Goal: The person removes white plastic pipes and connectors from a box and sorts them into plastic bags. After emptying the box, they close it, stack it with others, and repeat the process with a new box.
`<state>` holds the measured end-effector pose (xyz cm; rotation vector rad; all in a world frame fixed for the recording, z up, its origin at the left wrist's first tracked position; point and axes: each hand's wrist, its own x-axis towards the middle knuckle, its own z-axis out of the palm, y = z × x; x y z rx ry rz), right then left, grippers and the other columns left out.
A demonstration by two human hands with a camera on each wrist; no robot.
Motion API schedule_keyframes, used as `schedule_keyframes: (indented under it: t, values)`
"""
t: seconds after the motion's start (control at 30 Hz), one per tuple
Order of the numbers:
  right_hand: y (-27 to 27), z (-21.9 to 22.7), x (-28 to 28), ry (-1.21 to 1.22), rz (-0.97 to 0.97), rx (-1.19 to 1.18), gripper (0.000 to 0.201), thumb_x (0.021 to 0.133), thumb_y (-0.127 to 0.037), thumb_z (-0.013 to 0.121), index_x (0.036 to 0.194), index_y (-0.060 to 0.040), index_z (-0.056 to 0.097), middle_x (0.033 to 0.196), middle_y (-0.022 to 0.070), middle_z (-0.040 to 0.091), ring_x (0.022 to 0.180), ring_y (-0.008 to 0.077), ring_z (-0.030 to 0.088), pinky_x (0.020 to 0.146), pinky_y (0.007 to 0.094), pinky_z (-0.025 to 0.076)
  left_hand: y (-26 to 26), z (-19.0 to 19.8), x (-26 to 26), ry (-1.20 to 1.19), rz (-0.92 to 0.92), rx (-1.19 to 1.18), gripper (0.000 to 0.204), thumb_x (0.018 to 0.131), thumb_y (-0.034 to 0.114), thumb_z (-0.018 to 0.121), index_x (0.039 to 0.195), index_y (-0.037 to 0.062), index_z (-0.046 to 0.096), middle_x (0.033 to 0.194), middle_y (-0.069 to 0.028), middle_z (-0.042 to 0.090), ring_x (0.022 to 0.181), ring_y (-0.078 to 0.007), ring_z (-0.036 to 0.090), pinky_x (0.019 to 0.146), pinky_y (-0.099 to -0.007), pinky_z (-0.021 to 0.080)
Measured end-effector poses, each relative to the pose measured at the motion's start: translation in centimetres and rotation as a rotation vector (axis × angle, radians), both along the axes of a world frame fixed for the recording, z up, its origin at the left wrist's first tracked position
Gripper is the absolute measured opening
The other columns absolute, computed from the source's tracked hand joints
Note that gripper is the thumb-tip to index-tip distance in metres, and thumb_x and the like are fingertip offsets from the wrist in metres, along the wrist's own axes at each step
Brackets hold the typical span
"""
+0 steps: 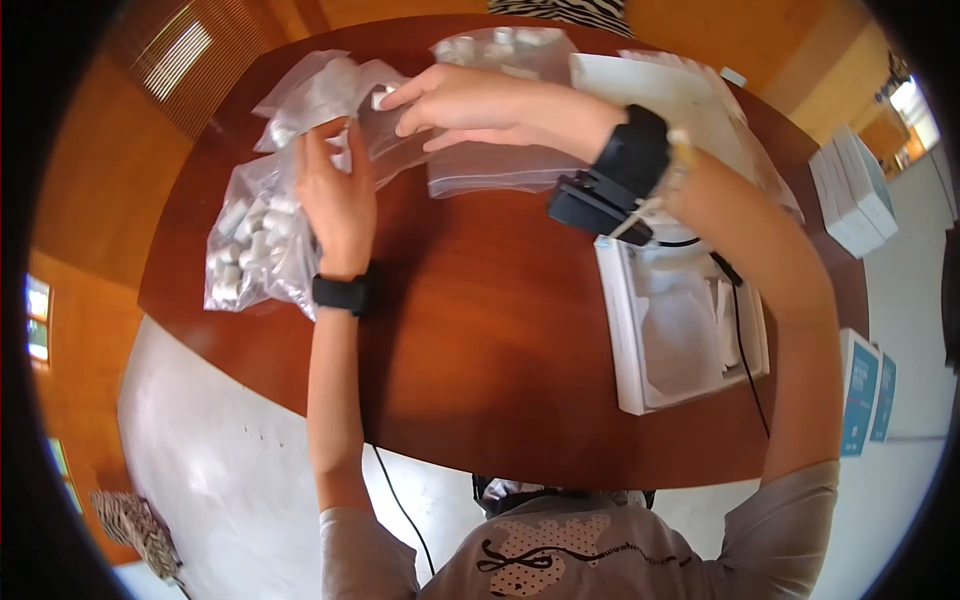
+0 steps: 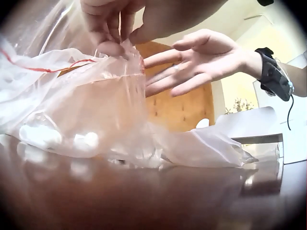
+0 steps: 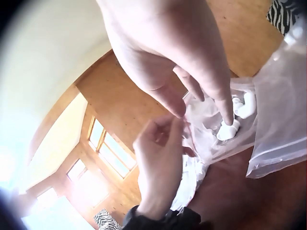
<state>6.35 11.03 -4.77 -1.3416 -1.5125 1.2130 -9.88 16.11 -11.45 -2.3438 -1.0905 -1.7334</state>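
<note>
My left hand [image 1: 338, 205] pinches the top edge of a clear plastic bag [image 2: 110, 103] between thumb and fingers; a red line runs along the bag's mouth in the left wrist view. White plastic fittings [image 3: 228, 130] lie inside this bag, one of them elbow-shaped. My right hand [image 1: 480, 105] reaches across from the right with fingers extended over the bag. In the left wrist view, its palm [image 2: 206, 62] faces the bag, fingers spread and holding nothing. A fuller bag of short white fittings [image 1: 255, 240] rests just left of my left wrist.
Another bag of white pieces [image 1: 500, 50] lies at the back, overlapping a zip bag. An open white box [image 1: 625, 330] with a moulded insert stands at the right, a white lid [image 1: 650, 90] behind it. A black cable [image 1: 745, 350] hangs along the box.
</note>
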Motion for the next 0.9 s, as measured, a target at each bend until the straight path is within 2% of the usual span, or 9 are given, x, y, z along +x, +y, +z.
schedule_keyframes:
  t: [0.1,0.17,0.23,0.33,0.43,0.53,0.63,0.8,0.9]
  values:
    - [-5.7,3.6,3.5,-0.003,0.017,0.037,0.046,0.088,-0.015,0.057,0.129,0.0034,0.047,0.138,0.0141,0.041,0.117,0.0204,0.05,0.098,0.0352,0.044,-3.4,2.5,0.9,-0.104,-0.155,-0.164,0.017,0.086,0.014,0.062,0.1,0.0039,0.062,0.094,-0.0082,0.061,0.083,-0.0172,0.056,0.072,-0.03,0.046]
    - [-10.0,5.5,6.7,0.08,-0.008,0.151,0.038,0.089,-0.017,0.056,0.121,0.0032,0.051,0.124,0.0133,0.049,0.104,0.0214,0.055,0.088,0.035,0.047,-7.7,5.6,0.8,-0.367,-0.501,-0.262,0.016,0.083,0.004,0.062,0.099,0.0003,0.063,0.094,-0.007,0.063,0.081,-0.0129,0.057,0.07,-0.0269,0.046]
    - [-15.1,6.6,10.0,0.24,-0.051,0.344,0.029,0.089,-0.02,0.054,0.105,0.0045,0.059,0.097,0.0139,0.065,0.079,0.0242,0.064,0.067,0.0346,0.052,-11.7,7.8,-2.9,-0.129,-0.733,-0.429,0.026,0.089,0.008,0.054,0.111,-0.0067,0.057,0.11,-0.0118,0.06,0.097,-0.0191,0.058,0.087,-0.0323,0.046]
    - [-20.0,7.9,14.5,-0.181,-0.322,0.253,0.031,0.09,-0.023,0.054,0.108,0.0033,0.056,0.101,0.0117,0.061,0.082,0.0207,0.061,0.067,0.0321,0.051,-15.5,7.7,-5.4,0.402,-1.209,-0.651,0.03,0.09,0.013,0.051,0.114,-0.0048,0.054,0.112,-0.0111,0.058,0.099,-0.0196,0.057,0.088,-0.0327,0.045]
    - [-24.2,4.5,18.1,-0.206,-0.551,0.148,0.038,0.084,-0.028,0.059,0.113,-0.0031,0.059,0.106,0.0093,0.057,0.096,0.019,0.054,0.078,0.0351,0.049,-17.9,5.8,-5.1,0.769,-1.452,-0.851,0.033,0.092,0.018,0.048,0.117,-0.0028,0.051,0.115,-0.0104,0.056,0.102,-0.0202,0.055,0.09,-0.0331,0.044]
    - [-25.9,1.1,19.0,-0.139,-0.664,0.03,0.038,0.089,-0.024,0.056,0.122,-0.0054,0.052,0.115,0.003,0.052,0.111,0.0165,0.047,0.086,0.0384,0.049,-17.7,5.6,-4.2,0.863,-1.482,-0.96,0.036,0.093,0.023,0.045,0.121,-0.0009,0.049,0.118,-0.0097,0.055,0.104,-0.0207,0.054,0.091,-0.0335,0.043]
    - [-25.8,1.8,18.0,-0.417,-0.508,0.067,0.041,0.09,-0.026,0.058,0.122,-0.0016,0.053,0.134,0.0061,0.044,0.118,0.0197,0.049,0.091,0.0346,0.048,-15.3,7.0,-1.9,0.659,-1.321,-1.008,0.04,0.094,0.028,0.042,0.124,0.001,0.046,0.12,-0.0091,0.053,0.107,-0.0213,0.052,0.093,-0.0339,0.042]
    - [-21.3,-2.6,21.1,0.353,-0.617,-0.067,0.045,0.084,-0.021,0.065,0.123,-0.0037,0.053,0.128,0.0067,0.052,0.119,0.0192,0.049,0.091,0.0336,0.047,-9.9,5.2,8.4,0.006,-1.169,-1.283,0.046,0.097,0.036,0.037,0.129,0.0042,0.042,0.124,-0.0079,0.049,0.111,-0.0222,0.05,0.096,-0.0346,0.04]
    - [-20.6,-3.8,20.7,0.081,-0.564,0.498,0.038,0.092,-0.029,0.051,0.121,-0.0043,0.053,0.118,0.0091,0.057,0.11,0.0166,0.054,0.086,0.0333,0.048,-8.3,2.6,13.8,-0.329,-1.291,-1.467,0.049,0.098,0.04,0.034,0.133,0.0062,0.039,0.127,-0.0072,0.048,0.113,-0.0227,0.048,0.097,-0.035,0.039]
